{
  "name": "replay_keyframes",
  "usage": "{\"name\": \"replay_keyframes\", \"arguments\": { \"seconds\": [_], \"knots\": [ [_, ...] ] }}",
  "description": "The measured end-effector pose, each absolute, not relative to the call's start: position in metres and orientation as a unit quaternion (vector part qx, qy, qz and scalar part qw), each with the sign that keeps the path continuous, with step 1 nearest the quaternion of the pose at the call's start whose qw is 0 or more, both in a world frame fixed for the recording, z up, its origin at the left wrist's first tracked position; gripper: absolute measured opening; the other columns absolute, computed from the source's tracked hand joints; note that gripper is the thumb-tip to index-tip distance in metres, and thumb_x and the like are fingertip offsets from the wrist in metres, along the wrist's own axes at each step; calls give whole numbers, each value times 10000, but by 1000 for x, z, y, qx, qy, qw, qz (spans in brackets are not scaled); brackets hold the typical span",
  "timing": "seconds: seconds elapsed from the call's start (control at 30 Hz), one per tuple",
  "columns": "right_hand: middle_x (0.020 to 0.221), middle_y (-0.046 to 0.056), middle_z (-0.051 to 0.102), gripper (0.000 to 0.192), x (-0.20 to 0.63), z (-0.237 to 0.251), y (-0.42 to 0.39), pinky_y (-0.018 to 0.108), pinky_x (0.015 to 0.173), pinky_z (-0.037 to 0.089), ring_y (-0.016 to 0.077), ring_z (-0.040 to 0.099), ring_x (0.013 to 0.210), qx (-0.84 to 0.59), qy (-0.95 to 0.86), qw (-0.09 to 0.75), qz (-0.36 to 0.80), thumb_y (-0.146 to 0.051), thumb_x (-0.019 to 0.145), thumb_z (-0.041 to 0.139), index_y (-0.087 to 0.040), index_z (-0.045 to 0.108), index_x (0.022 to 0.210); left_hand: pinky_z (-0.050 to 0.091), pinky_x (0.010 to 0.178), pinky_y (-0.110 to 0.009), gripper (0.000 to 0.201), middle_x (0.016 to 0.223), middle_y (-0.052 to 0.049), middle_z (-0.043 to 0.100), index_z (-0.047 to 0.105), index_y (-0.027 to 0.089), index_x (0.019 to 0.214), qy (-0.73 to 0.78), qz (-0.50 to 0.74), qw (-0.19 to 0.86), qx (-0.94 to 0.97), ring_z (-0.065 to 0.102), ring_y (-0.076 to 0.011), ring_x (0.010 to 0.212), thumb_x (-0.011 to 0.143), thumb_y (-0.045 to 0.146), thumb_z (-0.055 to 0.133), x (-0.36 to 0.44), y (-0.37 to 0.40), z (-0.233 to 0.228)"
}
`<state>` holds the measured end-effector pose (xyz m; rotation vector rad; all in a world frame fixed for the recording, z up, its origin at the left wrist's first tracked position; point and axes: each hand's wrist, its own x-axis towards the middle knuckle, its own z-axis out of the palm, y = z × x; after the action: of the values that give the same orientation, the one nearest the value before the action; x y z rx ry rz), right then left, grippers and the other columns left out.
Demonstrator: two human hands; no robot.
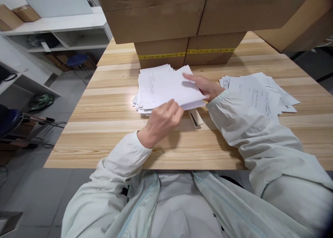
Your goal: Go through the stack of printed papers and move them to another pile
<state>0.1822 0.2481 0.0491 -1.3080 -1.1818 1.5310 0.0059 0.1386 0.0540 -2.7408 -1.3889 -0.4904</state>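
Several white paper sheets [186, 89] are held together above the table, tilted, their upper face blank. My right hand [204, 85] grips their right side, thumb on top and the other fingers underneath. At the near edge, my left hand [164, 120] is closed with its fingertips pinched on the same sheets. Beneath and to the left lies a stack of printed papers [152, 80], partly covered by the held sheets. A pale stapler [196, 118] rests on the wood just below my hands, its far end hidden. Another loose pile of printed papers [253, 92] lies beside my right sleeve.
Large cardboard boxes [161, 16] are stacked at the table's back, the lower ones banded with yellow tape [161, 56]. The wooden table [91, 137] has its front edge close to my body. White shelves [78, 23] and a blue stool [77, 59] stand to the left.
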Motion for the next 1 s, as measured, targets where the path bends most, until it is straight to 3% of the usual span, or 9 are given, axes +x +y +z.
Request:
{"name": "replay_keyframes", "arguments": {
  "seconds": [0.07,0.13,0.2,0.27,0.37,0.43,0.57,0.8,1.0],
  "knots": [
    [756,36,746,130,191,48,227,380,779,604,230,713,816,-517,-465,365,620,-300,810,786,-206,698,787,555,1005,-417,430,1159,-98,741,687,253,934,-386,-187,-24,-903,644,-226,1269,1048,196,277,0,112,48],
    [808,30,759,120,199,47,199,391,802,608,236,716,852,-496,-469,396,615,-289,778,811,-227,717,820,516,1108,-487,246,1364,-57,671,660,327,1115,-358,-245,-59,-899,539,-243,1404,1031,340,430,-12,90,43],
    [878,24,769,153,207,46,167,404,855,607,247,722,945,-473,-482,463,575,-354,783,816,-270,738,885,475,1144,-570,397,1520,-64,545,504,396,1373,-397,-345,-70,-848,432,-287,1487,980,447,530,-25,73,41],
    [944,14,777,177,212,44,135,420,898,601,252,718,1021,-458,-502,518,518,-381,777,827,-320,756,927,462,1139,-606,589,1606,-87,425,283,428,1519,-463,-448,-86,-760,381,-311,1515,977,470,510,-33,65,42],
    [987,-11,789,149,215,34,95,436,921,596,258,723,1031,-457,-543,545,445,-351,751,849,-364,777,881,518,1086,-523,583,1598,-117,418,158,408,1559,-509,-489,-150,-692,450,-281,1471,1023,482,374,-30,64,40],
    [970,-21,796,106,214,22,79,426,878,608,254,737,967,-459,-573,525,431,-350,773,831,-372,788,867,549,1032,-432,507,1497,-133,532,267,361,1522,-497,-480,-207,-692,551,-249,1375,1038,493,340,-21,66,35],
    [991,-5,804,170,212,-2,68,390,800,621,244,748,905,-428,-608,527,413,-410,838,772,-320,800,980,550,931,-324,298,1167,-93,710,570,246,1225,-427,-565,-316,-631,677,-200,1094,1008,445,524,-1,68,19],
    [986,37,801,250,206,-2,70,363,797,620,233,744,901,-427,-626,566,324,-454,865,742,-242,784,992,535,888,-266,248,1102,-62,728,638,201,1104,-385,-629,-364,-569,676,-160,992,973,410,616,11,61,17],
    [716,15,730,229,229,6,40,299,569,524,179,638,609,-521,-621,525,259,-438,861,742,-222,739,786,568,783,-246,308,1024,-61,758,627,192,1141,-391,-606,-492,-488,715,-165,919,951,434,640,21,40,30]
  ]
}}
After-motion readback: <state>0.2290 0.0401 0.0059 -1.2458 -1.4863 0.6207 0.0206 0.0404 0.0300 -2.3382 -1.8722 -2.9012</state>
